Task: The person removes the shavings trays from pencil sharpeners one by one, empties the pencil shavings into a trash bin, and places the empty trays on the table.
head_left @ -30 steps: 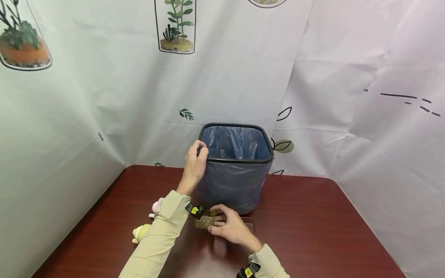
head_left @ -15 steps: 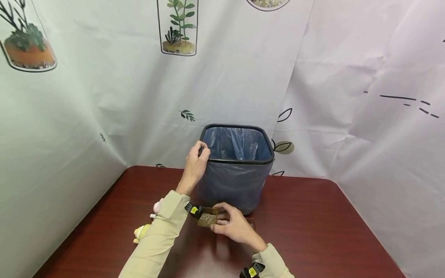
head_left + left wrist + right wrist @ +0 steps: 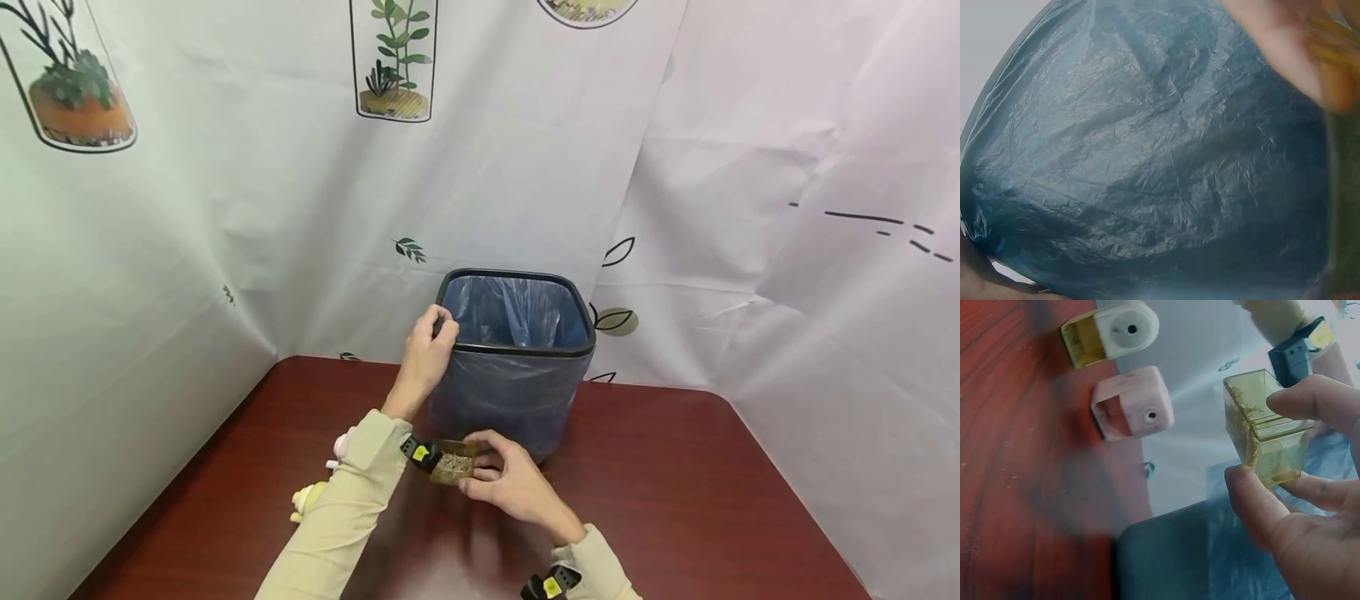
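Observation:
My left hand (image 3: 430, 350) grips the near left corner of the black rim of a trash bin (image 3: 510, 396), its fingers bent over the edge. A translucent blue liner (image 3: 1147, 144) covers the bin and fills most of the left wrist view. Low in front of the bin, my right hand (image 3: 510, 479) holds a clear yellow pencil sharpener drawer (image 3: 1279, 456) between thumb and fingers. Fine shavings (image 3: 453, 464) lie inside that drawer, which looks tilted in the right wrist view. The left wrist strap partly overlaps it in the head view.
Left of my left forearm, a yellow pencil sharpener (image 3: 307, 500) and a pink pencil sharpener (image 3: 342, 443) stand on the dark red table (image 3: 675, 500). The pink one has an open slot in the right wrist view. A printed white cloth (image 3: 300, 208) hangs behind and beside the table.
My right hand has risen slightly with the yellow drawer. A reddish clear piece on the table behind that hand is now almost hidden. My left hand stays on the rim.

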Available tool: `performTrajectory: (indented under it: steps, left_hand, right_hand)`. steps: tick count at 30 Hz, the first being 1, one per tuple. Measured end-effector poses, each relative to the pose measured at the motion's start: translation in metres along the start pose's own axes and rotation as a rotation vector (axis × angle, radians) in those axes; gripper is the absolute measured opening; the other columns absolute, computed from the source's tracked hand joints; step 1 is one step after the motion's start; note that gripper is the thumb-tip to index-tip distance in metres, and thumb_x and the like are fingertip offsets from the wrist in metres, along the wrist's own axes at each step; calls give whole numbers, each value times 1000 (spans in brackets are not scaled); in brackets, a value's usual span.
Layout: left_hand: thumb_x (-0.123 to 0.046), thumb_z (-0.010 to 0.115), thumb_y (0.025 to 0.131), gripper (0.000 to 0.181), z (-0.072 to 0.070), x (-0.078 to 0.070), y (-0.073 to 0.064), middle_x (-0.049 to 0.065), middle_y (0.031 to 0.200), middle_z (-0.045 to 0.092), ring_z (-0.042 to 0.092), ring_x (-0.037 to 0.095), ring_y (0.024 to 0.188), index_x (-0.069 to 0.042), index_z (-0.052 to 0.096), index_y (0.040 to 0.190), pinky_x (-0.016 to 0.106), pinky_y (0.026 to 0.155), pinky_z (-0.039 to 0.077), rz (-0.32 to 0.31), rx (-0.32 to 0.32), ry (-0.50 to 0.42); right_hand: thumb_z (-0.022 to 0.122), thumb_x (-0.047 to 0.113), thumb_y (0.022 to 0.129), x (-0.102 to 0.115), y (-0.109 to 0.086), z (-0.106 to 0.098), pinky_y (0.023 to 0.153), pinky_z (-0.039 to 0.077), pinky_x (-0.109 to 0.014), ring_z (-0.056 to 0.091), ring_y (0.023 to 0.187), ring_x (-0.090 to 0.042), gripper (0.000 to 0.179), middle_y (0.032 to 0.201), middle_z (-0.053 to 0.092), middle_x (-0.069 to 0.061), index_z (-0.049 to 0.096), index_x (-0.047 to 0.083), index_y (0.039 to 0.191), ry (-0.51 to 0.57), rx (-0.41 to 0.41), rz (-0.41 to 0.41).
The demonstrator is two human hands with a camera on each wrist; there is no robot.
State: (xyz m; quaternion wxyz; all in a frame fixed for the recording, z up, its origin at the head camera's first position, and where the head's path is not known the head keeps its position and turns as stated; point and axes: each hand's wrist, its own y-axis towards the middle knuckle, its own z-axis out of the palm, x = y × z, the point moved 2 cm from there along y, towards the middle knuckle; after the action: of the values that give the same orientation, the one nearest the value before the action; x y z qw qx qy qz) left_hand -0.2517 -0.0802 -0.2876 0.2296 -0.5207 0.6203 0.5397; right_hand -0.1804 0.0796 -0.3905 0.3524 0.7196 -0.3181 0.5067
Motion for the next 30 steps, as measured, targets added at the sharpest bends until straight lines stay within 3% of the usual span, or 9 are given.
performTrajectory:
  steps: [5,10,21,30]
  left_hand:
    - [-30,39,88,14,1,0,0,3,75,38,36,22,62,-17,45,86,34,60,33,1,-3,-19]
    - [-29,39,88,14,1,0,-1,4,72,38,35,22,59,-16,46,86,34,59,33,13,5,-23]
    - [-30,39,89,15,1,0,-1,4,74,38,35,23,59,-16,45,86,34,59,33,4,11,-21]
    - [-29,39,88,14,-1,0,0,4,73,38,35,22,58,-16,45,85,34,58,33,14,1,-19]
  right_hand:
    - [68,3,77,18,-3,-1,75,50,-25,59,101,-34,50,116,51,-23,47,-6,121,24,26,-9]
    - [70,7,76,5,-3,-4,74,50,-25,61,98,-27,50,116,53,-20,49,-1,121,4,-6,-19]
    - [72,12,76,5,-4,-15,76,49,-24,60,96,-23,49,117,52,-16,53,4,120,-62,-52,-16]
    - [70,6,77,9,-4,-19,76,49,-24,60,98,-29,50,117,51,-21,49,-1,122,22,-33,-31]
